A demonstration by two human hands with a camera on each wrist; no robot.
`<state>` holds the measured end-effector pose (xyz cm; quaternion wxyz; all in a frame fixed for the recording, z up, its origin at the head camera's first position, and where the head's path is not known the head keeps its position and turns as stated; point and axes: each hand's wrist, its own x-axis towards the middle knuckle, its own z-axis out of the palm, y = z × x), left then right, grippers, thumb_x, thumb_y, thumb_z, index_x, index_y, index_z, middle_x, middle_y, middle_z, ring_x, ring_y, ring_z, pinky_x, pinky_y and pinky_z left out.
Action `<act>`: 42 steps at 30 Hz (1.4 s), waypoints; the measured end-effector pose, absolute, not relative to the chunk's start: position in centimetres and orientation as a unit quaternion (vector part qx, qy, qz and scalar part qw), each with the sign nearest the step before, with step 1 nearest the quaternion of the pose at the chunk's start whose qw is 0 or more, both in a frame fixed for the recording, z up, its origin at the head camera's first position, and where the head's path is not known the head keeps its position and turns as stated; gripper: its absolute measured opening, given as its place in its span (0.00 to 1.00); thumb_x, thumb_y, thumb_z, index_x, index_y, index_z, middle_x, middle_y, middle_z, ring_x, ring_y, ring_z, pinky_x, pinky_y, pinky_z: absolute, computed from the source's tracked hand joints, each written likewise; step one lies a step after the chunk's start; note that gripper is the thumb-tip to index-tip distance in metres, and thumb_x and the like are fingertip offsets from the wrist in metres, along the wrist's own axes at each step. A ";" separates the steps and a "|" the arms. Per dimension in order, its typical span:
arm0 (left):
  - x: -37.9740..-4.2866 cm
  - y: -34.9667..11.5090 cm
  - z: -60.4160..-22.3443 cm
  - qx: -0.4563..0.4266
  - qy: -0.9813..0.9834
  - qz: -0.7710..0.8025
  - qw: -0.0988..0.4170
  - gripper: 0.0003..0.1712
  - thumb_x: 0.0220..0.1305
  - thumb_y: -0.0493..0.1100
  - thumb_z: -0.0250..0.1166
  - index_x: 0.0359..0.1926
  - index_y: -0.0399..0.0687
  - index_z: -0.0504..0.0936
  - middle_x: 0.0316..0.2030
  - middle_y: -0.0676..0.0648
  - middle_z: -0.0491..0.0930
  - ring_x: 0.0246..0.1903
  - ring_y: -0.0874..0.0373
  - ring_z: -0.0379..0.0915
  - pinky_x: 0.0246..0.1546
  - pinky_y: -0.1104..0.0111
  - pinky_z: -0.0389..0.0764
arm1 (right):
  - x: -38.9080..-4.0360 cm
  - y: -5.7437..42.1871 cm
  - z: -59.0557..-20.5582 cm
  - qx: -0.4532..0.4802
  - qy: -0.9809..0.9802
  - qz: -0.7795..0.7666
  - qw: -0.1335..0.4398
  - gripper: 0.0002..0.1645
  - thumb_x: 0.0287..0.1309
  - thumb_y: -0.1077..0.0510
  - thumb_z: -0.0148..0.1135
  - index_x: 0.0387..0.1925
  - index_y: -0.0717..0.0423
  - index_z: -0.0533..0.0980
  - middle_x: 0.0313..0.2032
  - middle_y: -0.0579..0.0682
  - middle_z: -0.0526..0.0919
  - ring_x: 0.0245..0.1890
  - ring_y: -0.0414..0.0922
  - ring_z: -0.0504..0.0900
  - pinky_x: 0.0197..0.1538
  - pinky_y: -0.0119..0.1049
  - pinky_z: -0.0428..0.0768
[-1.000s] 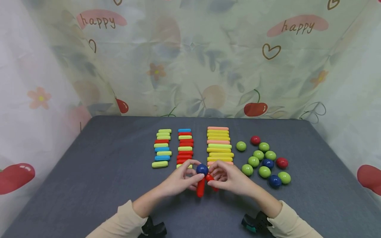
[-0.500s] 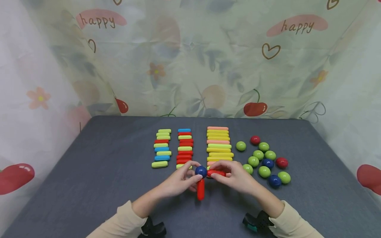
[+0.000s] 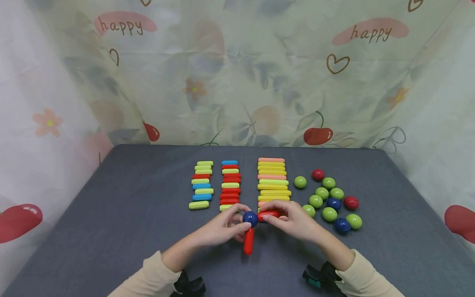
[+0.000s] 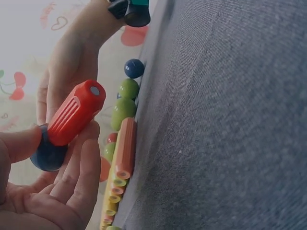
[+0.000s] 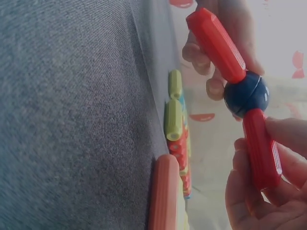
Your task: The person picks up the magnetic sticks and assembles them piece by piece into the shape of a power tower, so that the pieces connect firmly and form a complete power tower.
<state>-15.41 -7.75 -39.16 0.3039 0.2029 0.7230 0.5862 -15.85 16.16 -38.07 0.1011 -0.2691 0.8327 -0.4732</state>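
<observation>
My left hand pinches a dark blue ball between thumb and fingers, above the table. One red magnetic stick is joined to the ball and points toward me. My right hand grips a second red stick that lies roughly sideways. In the right wrist view this stick meets the blue ball end-on, on another side from the first stick. The left wrist view shows the first stick's free end, a pale round disc in red plastic.
Beyond the hands lie two columns of short sticks, one mostly green, one mostly red. A column of longer yellow and pink sticks stands right of them. Several green, red and blue balls are scattered at the right on the dark cloth.
The right hand has turned its red stick from slanting downward to nearly level, its end against the ball. The ball and first stick have shifted slightly toward me.
</observation>
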 end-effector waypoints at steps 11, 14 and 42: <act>-15.3 -8.3 -39.2 0.172 0.737 0.589 0.283 0.23 0.67 0.45 0.57 0.58 0.45 0.61 0.46 0.39 0.79 0.38 0.58 0.78 0.44 0.62 0.82 | -16.4 19.3 -37.2 -0.220 0.897 -0.384 0.003 0.20 0.56 0.56 0.64 0.48 0.61 0.75 0.44 0.57 0.82 0.39 0.43 0.81 0.45 0.34 0.82; -15.3 -8.6 -39.3 0.170 0.743 0.587 0.271 0.24 0.66 0.45 0.57 0.59 0.45 0.61 0.47 0.38 0.79 0.39 0.57 0.79 0.44 0.62 0.82 | -16.5 21.0 -37.0 -0.200 0.922 -0.330 -0.019 0.19 0.53 0.58 0.66 0.46 0.61 0.76 0.42 0.56 0.83 0.36 0.44 0.81 0.42 0.38 0.82; -15.5 -9.3 -39.3 0.153 0.740 0.595 0.276 0.25 0.67 0.46 0.56 0.60 0.47 0.60 0.50 0.39 0.76 0.43 0.56 0.77 0.48 0.61 0.81 | -15.8 21.8 -37.6 -0.207 0.919 -0.327 -0.077 0.19 0.46 0.60 0.71 0.43 0.57 0.79 0.35 0.48 0.80 0.29 0.33 0.76 0.32 0.27 0.79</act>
